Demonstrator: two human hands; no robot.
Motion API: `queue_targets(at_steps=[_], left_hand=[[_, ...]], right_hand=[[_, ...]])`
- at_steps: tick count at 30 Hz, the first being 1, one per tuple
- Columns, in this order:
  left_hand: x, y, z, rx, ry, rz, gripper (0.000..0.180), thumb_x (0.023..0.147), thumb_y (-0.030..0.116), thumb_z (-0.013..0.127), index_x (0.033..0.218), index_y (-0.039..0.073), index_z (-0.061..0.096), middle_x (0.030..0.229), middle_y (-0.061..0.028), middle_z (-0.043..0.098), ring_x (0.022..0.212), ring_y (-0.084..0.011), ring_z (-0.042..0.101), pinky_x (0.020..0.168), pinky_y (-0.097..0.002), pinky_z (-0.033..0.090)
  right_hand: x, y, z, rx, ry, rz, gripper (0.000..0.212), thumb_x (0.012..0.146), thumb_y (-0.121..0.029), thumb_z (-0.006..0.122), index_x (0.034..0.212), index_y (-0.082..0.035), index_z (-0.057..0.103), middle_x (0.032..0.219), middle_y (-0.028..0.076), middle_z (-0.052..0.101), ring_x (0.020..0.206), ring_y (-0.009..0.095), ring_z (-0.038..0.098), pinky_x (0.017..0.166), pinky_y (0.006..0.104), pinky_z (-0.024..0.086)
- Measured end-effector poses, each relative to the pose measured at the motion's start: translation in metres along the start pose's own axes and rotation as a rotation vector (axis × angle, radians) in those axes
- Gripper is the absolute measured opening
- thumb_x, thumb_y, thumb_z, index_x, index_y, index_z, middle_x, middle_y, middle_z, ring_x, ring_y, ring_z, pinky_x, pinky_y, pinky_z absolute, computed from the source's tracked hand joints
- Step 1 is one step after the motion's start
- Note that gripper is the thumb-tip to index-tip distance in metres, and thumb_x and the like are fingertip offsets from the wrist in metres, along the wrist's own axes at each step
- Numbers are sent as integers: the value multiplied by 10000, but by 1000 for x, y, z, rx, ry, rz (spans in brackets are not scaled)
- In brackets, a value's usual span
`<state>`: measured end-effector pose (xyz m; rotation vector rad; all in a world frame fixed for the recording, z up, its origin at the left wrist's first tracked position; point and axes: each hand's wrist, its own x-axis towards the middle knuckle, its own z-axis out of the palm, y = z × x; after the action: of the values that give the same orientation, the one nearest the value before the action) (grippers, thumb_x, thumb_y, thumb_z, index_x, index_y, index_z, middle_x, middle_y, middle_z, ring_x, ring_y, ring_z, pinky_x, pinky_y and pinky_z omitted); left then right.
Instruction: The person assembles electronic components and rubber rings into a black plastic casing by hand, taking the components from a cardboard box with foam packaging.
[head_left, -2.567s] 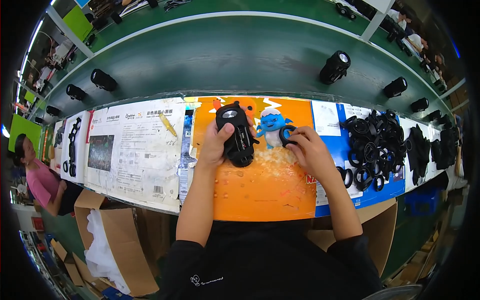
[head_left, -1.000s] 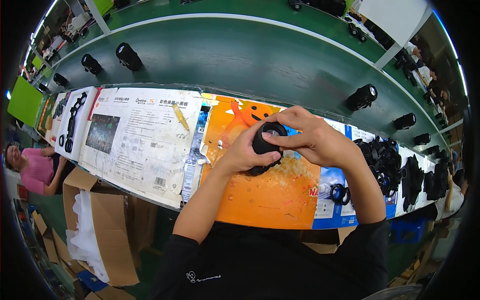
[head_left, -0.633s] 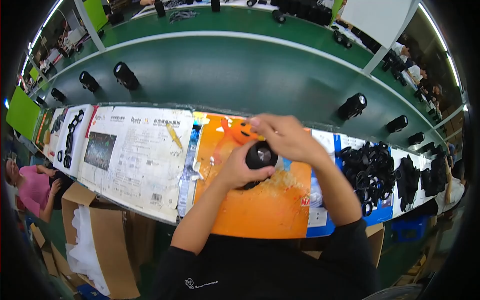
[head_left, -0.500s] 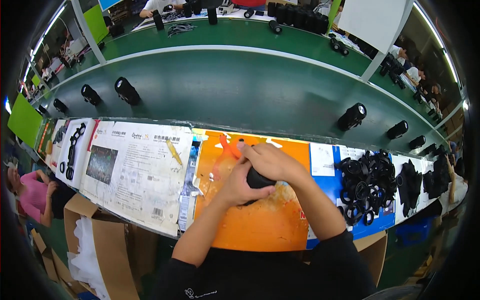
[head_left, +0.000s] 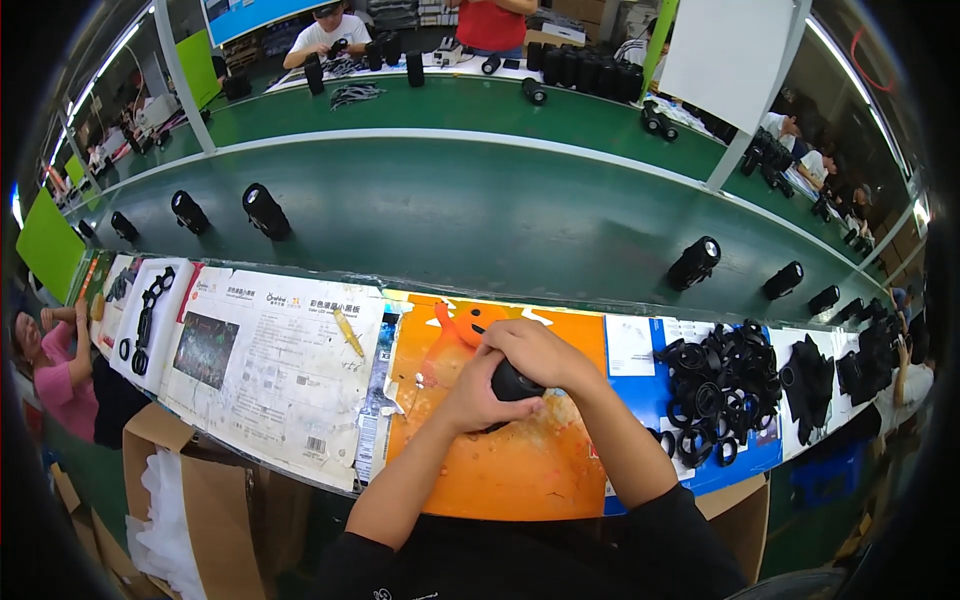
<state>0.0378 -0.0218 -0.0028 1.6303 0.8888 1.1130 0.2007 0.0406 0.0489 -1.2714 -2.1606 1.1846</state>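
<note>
Black cylinder (head_left: 516,384) held near the frame's centre
Left hand (head_left: 473,394) grips its side, thumb in front; right hand (head_left: 535,350) covers its top, palm down, grip unclear.

Person's two hands (head_left: 538,355), one held black cylinder (head_left: 512,382), one white tray (head_left: 160,330).
</note>
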Motion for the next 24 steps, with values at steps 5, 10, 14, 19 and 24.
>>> queue_targets(at_steps=[5, 10, 14, 19, 24], left_hand=[[-11, -6, -8, -132, 1, -11, 782, 769, 320, 999, 1399, 8, 657, 1325, -119, 706, 1202, -234, 691, 1033, -380, 569], [-7, -29, -27, -909, 211, 56, 700, 961, 655, 751, 1308, 59, 629, 1166, -122, 712, 976, -278, 749, 901, -432, 638], [-3, -40, -30, -1239, 409, 32, 787, 1025, 804, 556, 1287, 64, 619, 1085, -118, 697, 947, -319, 730, 899, -496, 630], [6, -28, -32, -1204, 417, 23, 918, 1022, 899, 383, 1242, 45, 637, 1074, -130, 714, 926, -318, 723, 853, -469, 636], [2, -29, -39, -1098, 351, 38, 930, 1040, 889, 342, 1320, 46, 617, 1165, -149, 730, 1087, -328, 748, 984, -473, 624]], right_hand=[[-19, -3, 13, 491, 86, 68, 500, 1167, -386, 465, 1189, 15, 763, 1121, 115, 766, 1075, 213, 710, 977, 370, 551], [-45, 40, 69, 650, 182, 8, 497, 1210, -421, 442, 1303, 3, 685, 1235, 139, 751, 1084, 236, 737, 1015, 371, 570], [-62, 10, 92, 1220, -64, 210, 601, 1209, -511, 390, 1433, 11, 587, 1272, 222, 738, 1125, 343, 776, 1046, 477, 619], [-56, 10, 100, 1196, 57, 184, 668, 1208, -554, 339, 1459, 17, 576, 1259, 251, 750, 1124, 350, 781, 1041, 501, 626], [-50, 3, 100, 1225, 49, 125, 608, 1212, -510, 385, 1468, 7, 577, 1302, 203, 738, 1129, 309, 766, 1012, 483, 641]])
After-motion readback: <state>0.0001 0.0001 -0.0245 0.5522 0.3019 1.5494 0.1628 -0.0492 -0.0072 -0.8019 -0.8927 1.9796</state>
